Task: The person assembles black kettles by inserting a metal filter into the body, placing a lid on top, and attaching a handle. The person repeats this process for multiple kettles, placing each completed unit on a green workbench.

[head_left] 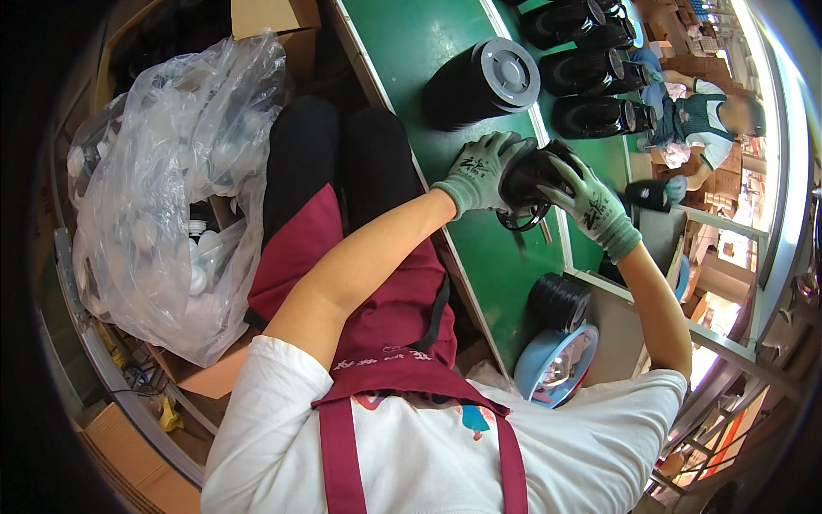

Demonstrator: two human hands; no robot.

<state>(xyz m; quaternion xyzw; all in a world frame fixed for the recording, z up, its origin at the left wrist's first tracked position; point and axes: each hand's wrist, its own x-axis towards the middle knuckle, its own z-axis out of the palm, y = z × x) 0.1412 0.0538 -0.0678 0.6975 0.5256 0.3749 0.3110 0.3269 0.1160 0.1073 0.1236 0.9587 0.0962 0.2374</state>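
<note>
Both my hands wear pale green knitted gloves with dark palm print. Between them is a glossy black jug-like vessel with a curved loop handle, tilted over the green tabletop. My left hand is closed round its near left side. My right hand grips it from the right, fingers curled over its upper end. Part of the vessel is hidden by the gloves. Just beyond my left hand stands a black stack of round pieces, topped by a grey ribbed disc.
Several glossy black vessels lie in rows at the far right. Nearer are a stack of black discs and a blue basin. A clear plastic bag of white parts fills a box at left. Another person works opposite.
</note>
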